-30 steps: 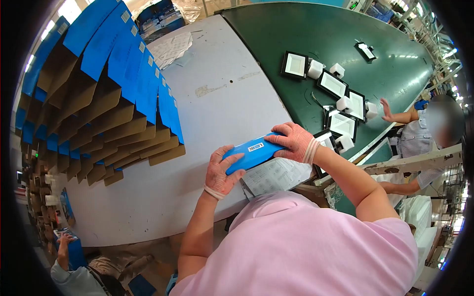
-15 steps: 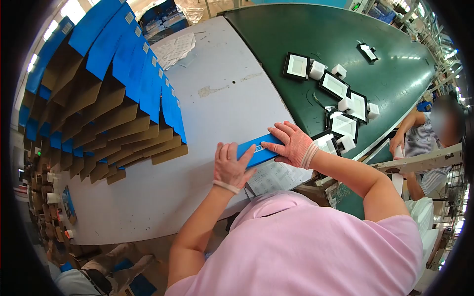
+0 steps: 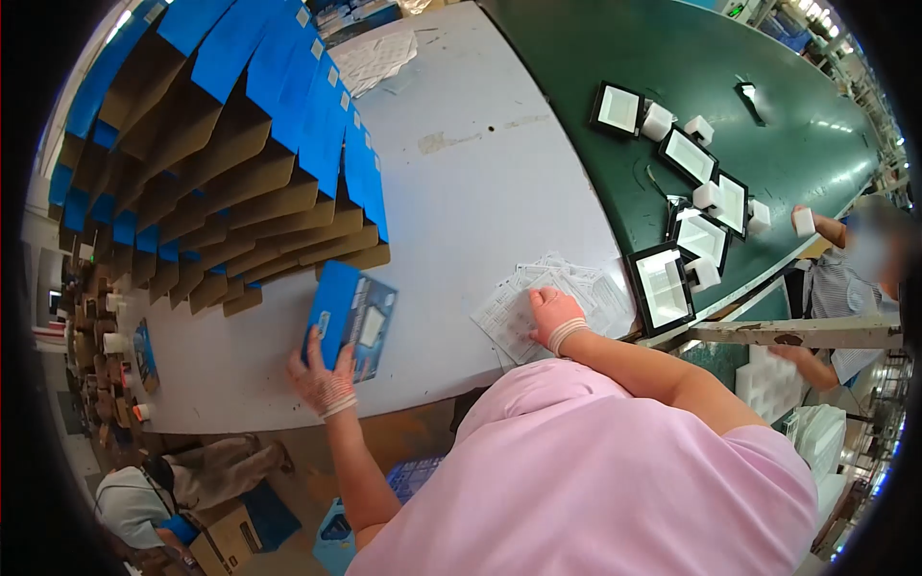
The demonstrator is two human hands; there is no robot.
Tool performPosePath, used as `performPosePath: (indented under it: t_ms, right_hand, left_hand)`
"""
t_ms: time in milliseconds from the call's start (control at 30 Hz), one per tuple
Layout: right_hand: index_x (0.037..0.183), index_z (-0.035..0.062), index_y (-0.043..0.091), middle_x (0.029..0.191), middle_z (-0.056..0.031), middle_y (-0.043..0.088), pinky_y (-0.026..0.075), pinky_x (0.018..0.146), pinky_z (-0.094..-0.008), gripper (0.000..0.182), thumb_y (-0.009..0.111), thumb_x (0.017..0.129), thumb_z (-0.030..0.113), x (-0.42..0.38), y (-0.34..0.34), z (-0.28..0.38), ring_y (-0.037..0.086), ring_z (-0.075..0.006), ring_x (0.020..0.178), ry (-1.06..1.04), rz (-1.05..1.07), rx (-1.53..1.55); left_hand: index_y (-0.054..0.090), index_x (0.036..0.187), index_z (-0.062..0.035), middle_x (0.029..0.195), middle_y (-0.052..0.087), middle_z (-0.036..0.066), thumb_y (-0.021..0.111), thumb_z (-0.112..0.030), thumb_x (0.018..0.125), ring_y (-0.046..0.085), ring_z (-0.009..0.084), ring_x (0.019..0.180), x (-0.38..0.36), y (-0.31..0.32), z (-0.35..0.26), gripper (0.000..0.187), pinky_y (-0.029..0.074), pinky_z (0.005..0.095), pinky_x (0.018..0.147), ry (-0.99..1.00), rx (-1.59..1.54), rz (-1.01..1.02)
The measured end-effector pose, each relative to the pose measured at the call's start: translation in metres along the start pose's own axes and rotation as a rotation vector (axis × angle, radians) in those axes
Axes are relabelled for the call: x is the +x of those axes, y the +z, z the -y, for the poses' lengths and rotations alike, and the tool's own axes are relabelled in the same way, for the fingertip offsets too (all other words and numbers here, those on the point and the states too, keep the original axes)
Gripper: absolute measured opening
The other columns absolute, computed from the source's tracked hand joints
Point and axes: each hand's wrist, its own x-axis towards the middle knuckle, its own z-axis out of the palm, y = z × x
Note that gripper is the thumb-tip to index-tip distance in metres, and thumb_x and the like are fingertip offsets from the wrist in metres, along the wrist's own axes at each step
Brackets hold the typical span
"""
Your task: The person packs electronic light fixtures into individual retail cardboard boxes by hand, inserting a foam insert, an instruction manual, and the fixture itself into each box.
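Observation:
At the lower left of the white table, my left hand [image 3: 324,378] grips the near end of a blue carton [image 3: 336,312]. The carton is tilted, with a picture of a floodlight on one side. My right hand [image 3: 557,317] rests on a spread of printed sheets [image 3: 509,312] near the front edge. Its fingers are curled and pressed together on a sheet; the fingertips are partly hidden.
Open blue cartons [image 3: 279,96] with brown flaps are stacked at the left. Several black-framed floodlights [image 3: 663,286] and white foam blocks [image 3: 704,274] lie on the green belt [image 3: 576,38]. A co-worker [image 3: 840,288] is at the right, another person [image 3: 134,504] at the lower left.
My left hand has carried the blue carton leftward and turned it. My right hand has left the carton and come down on the printed sheets. The view has shifted.

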Motion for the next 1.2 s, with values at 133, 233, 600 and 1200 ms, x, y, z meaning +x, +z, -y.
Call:
performPosePath:
  t_ms: [133, 233, 600, 1200]
  right_hand:
    - [0.130, 0.0023, 0.048, 0.114, -0.0154, 0.062, 0.051, 0.088, -0.0407, 0.066, 0.075, 0.076, 0.029, 0.014, 0.019, 0.006, 0.062, -0.0325, 0.104, 0.108, 0.103, 0.042]
    - [0.120, 0.0012, 0.058, 0.101, -0.0149, 0.068, 0.051, 0.084, -0.0395, 0.053, 0.075, 0.077, 0.025, 0.021, 0.029, 0.000, 0.065, -0.0292, 0.093, 0.131, 0.098, 0.277]
    - [0.108, 0.0026, 0.065, 0.092, -0.0063, 0.067, 0.051, 0.075, -0.0289, 0.035, 0.076, 0.079, 0.020, -0.043, -0.039, -0.015, 0.061, -0.0147, 0.081, 0.158, 0.025, 1.176]
    - [0.113, 0.0015, 0.056, 0.091, -0.0107, 0.060, 0.051, 0.068, -0.0371, 0.057, 0.084, 0.071, 0.028, -0.092, 0.086, -0.244, 0.058, -0.0232, 0.075, 1.191, -0.674, 1.847]
  left_hand:
    - [0.058, 0.128, -0.0280, 0.123, 0.049, 0.015, 0.081, -0.039, 0.071, 0.048, 0.0343, 0.113, -0.009, -0.019, 0.027, 0.063, 0.048, 0.0481, 0.091, -0.246, 0.180, -0.009]
    - [0.054, 0.131, -0.0156, 0.124, 0.049, 0.016, 0.076, -0.030, 0.078, 0.048, 0.0358, 0.115, -0.016, -0.030, 0.007, 0.060, 0.046, 0.0485, 0.093, -0.086, 0.147, -0.190]
    - [0.059, 0.119, 0.0001, 0.113, 0.062, 0.009, 0.069, -0.014, 0.087, 0.059, 0.0192, 0.100, -0.070, 0.110, -0.173, 0.036, 0.049, 0.0323, 0.086, -0.627, -1.496, 1.005]
    - [0.067, 0.106, 0.0006, 0.098, 0.070, 0.009, 0.060, -0.012, 0.087, 0.063, 0.0183, 0.085, -0.044, 0.262, -0.206, 0.023, 0.050, 0.0318, 0.080, -0.252, -1.149, 0.997]
